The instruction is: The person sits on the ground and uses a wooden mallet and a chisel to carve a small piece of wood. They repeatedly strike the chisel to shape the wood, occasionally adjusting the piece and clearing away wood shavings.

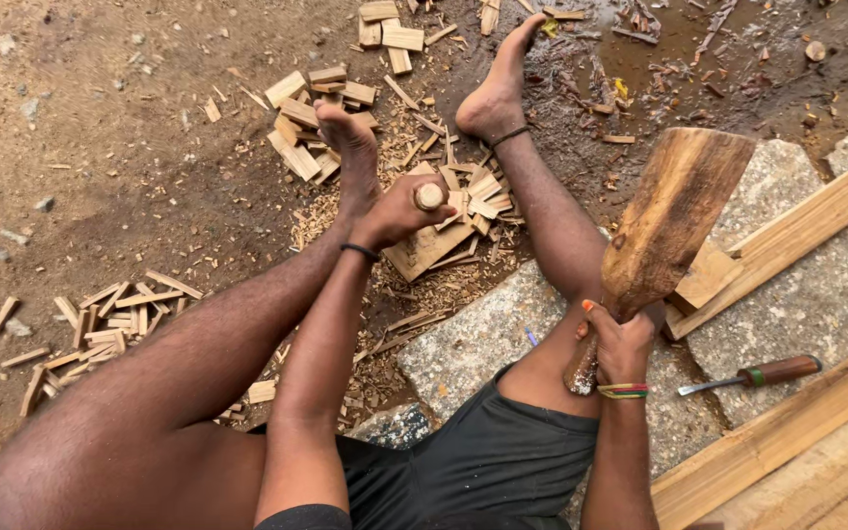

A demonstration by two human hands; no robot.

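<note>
Dusty ground; left hand point(399, 211) grips chisel handle point(430, 196), right hand point(623, 339) rough mallet point(669, 221).

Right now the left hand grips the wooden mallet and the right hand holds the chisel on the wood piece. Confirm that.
Not quite: the hands are swapped. The head view shows the right hand gripping the wooden mallet, while the left hand holds the chisel on the wood piece.

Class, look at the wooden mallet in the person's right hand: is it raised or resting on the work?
Raised. The wooden mallet is held up in the right hand, its head clear of the left hand.
</note>
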